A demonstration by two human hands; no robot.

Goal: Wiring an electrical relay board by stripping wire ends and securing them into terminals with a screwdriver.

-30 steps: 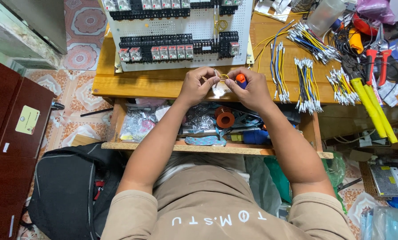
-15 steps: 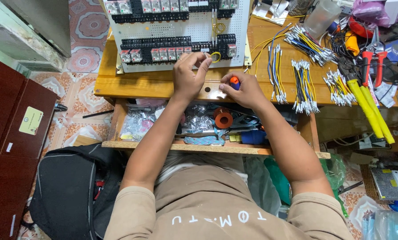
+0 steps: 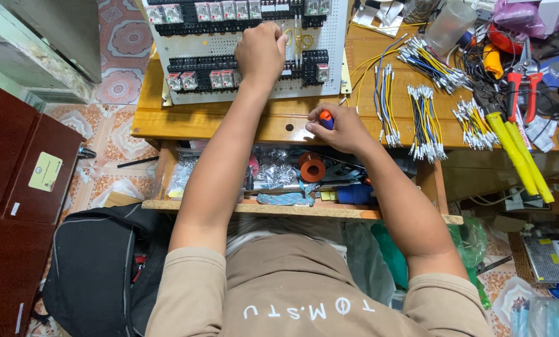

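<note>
My left hand reaches forward onto a white perforated panel that carries rows of black terminal blocks and small clear relays; its fingers are curled against the blocks beside a short yellow wire loop, and whether they pinch anything is hidden. My right hand rests near the front edge of the wooden workbench, closed around a small screwdriver with an orange and blue handle.
Bundles of cut yellow, blue and white wires lie right of the panel. Yellow-handled cutters and red pliers lie further right. A shelf under the bench holds an orange tape roll and bags. A black bag sits on the floor at left.
My left hand has left my right hand and moved forward up onto the panel's terminal blocks. My right hand stays near the bench edge, still holding the screwdriver.
</note>
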